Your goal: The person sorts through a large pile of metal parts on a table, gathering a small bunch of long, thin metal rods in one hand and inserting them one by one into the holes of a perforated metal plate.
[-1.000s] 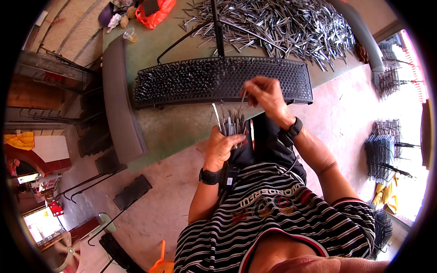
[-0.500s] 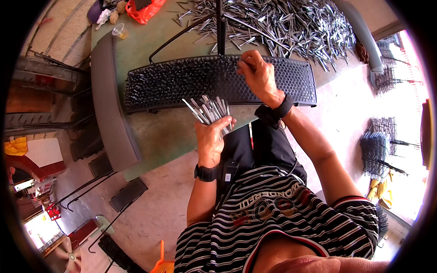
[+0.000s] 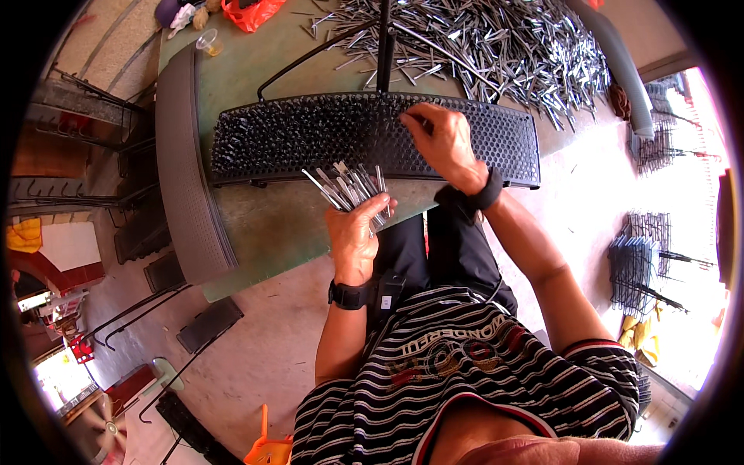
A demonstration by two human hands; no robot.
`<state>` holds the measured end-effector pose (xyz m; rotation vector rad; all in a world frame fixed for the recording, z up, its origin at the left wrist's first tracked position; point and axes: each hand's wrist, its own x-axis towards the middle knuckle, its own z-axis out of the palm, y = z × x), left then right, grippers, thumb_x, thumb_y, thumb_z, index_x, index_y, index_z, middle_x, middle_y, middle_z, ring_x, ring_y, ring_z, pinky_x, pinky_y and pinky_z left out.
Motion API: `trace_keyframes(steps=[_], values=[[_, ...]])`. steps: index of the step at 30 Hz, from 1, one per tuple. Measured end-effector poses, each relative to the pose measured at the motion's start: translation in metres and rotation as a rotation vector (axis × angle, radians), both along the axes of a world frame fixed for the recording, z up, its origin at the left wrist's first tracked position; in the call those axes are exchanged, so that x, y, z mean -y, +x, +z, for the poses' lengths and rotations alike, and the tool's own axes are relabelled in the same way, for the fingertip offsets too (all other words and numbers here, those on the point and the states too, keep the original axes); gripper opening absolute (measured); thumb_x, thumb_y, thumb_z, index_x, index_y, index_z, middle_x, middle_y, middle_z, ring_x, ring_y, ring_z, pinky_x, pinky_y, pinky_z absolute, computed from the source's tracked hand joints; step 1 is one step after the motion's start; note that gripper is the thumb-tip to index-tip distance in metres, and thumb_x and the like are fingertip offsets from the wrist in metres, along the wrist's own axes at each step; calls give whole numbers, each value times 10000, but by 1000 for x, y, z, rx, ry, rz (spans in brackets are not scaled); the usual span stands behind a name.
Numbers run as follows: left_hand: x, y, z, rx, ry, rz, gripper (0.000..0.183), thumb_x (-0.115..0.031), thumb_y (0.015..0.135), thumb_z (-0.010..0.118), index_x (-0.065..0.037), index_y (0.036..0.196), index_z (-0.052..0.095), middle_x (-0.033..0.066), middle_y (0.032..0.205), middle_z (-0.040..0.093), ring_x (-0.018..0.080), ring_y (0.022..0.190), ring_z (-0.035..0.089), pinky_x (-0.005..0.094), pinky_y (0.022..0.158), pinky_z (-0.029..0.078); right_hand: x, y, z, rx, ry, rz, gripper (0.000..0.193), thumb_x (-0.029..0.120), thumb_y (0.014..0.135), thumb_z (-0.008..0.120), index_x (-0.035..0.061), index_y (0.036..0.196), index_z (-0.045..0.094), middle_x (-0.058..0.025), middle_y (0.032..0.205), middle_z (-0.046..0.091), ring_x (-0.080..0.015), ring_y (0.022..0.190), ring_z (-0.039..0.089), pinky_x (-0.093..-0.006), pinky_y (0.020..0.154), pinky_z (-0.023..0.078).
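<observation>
Many strips [image 3: 345, 188] fill our clasped left grip [image 3: 356, 232] — slackening could spill them over the counter edge [image 3: 263, 269]; right grip [image 3: 446, 143], we can't tell.

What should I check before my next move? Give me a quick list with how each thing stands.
1. Left hand holding strips: ok, a loose, fanned bundle.
2. Right hand over panel: ok.
3. Strip in right hand's fingertips: cannot tell, too small to make out.
4. Open holes at panel's right: ok, bare holes show.
5. More strips in pile: ok, plenty beyond panel.
6. Cup apart from panel: ok.
</observation>
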<state>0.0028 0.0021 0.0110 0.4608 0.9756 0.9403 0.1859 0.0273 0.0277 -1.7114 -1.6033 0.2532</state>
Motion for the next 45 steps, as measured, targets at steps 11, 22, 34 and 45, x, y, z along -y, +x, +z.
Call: trace_keyframes(steps=[11,22,34,45], values=[[-1,8,5,-60,-1,2,237,94,694,665,47,917,598,123,802,650,204,545,620,298,452,504,16,-11,14,-861,-53,-54,133,95,850,622,-36,858,603,-80,714,658,-106,543,613,-217,469,474],[-1,0,1,-92,25,-21,230,65,707,672,46,926,606,129,785,651,220,576,633,291,480,513,-8,-11,-19,-388,144,-126,100,49,853,609,6,873,521,-85,672,659,-92,631,658,-208,536,507],[2,-5,7,-111,71,-112,162,85,708,672,53,851,603,115,736,643,189,553,629,267,458,499,-6,-8,-3,233,23,-91,92,108,773,655,53,839,622,-109,741,611,-303,620,598,-371,554,465],[7,7,-5,-161,100,-198,144,85,696,667,43,819,605,85,717,641,155,555,623,237,471,478,20,-27,16,-376,-301,217,204,217,718,732,26,771,685,-112,677,654,-184,557,620,-287,541,479]])
